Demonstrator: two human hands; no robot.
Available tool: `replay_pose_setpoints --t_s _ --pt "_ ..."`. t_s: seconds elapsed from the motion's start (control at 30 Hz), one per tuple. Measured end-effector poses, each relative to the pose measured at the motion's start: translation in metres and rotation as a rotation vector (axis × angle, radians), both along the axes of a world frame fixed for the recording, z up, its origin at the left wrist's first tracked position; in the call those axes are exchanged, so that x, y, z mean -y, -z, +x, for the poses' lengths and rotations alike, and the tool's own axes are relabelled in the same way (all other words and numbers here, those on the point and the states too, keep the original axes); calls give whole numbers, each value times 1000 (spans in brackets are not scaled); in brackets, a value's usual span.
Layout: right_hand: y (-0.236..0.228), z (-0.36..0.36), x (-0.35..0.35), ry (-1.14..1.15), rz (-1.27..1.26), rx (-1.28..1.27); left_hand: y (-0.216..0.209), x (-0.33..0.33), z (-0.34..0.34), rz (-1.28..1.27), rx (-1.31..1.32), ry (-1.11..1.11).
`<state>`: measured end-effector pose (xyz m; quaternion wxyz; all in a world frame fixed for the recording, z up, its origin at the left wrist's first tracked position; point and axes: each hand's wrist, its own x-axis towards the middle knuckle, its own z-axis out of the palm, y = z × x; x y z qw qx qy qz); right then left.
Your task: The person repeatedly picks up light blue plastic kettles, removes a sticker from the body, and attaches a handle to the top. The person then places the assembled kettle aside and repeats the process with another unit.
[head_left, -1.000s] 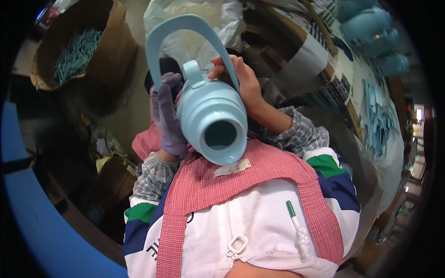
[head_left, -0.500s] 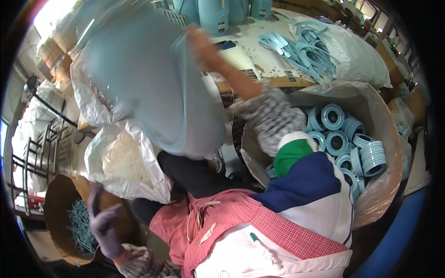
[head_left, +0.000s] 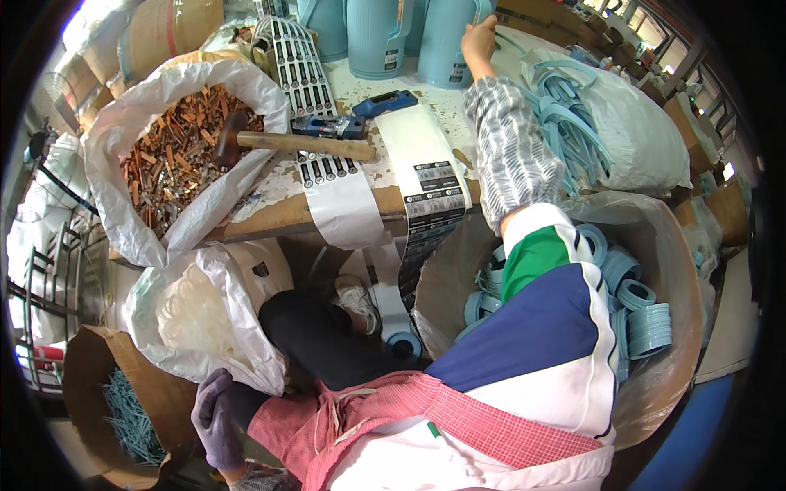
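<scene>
At the back of the table my bare right hand (head_left: 479, 45) is closed on the handle of a light blue jug (head_left: 446, 49), which stands upright. Beside it are more such jugs, among them one jug (head_left: 375, 41) with its handle toward my right hand. My left hand (head_left: 216, 419), in a purple-grey glove, hangs low by my left knee. Its fingers are loosely bent and nothing shows in them. Nearest to it are a cardboard box (head_left: 90, 393) of thin blue pins and a white bag (head_left: 274, 360) of pale translucent rings.
A wooden-handled hammer (head_left: 311, 145) lies across a sack (head_left: 106, 172) of orange-brown pieces. Label strips (head_left: 434, 192) hang over the table edge near blue tools (head_left: 385, 103). Light blue straps (head_left: 573, 131) lie by a white sack (head_left: 647, 143). A lined box (head_left: 684, 327) at right holds blue rings.
The jug has moved from close before me, where it was blurred, to the back of the table with my right hand. My left hand's spread fingers have drawn together somewhat.
</scene>
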<state>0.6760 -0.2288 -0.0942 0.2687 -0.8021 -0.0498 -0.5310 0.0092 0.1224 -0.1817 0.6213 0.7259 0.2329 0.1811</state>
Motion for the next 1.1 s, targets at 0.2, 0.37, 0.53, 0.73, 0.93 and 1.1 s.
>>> replay_pose_setpoints --t_s 0.2,0.37,0.53,0.73,0.93,1.1 --pt "70 -141 -31 -667 -390 -368 22 -5 -12 -34 -84 -2" --pt "121 -237 -26 -719 -661 -266 43 -20 -20 7 -138 57" --pt "174 -196 53 -873 -148 -786 34 -18 -20 234 71 198" --pt "143 -172 108 -641 -715 -452 113 6 -159 -185 221 -453" --pt "104 -306 -52 -858 -905 -8 299 157 -389 122 -590 -1457" --pt "112 -393 -139 -1222 -816 -463 322 297 -432 -622 -1727 -1368"
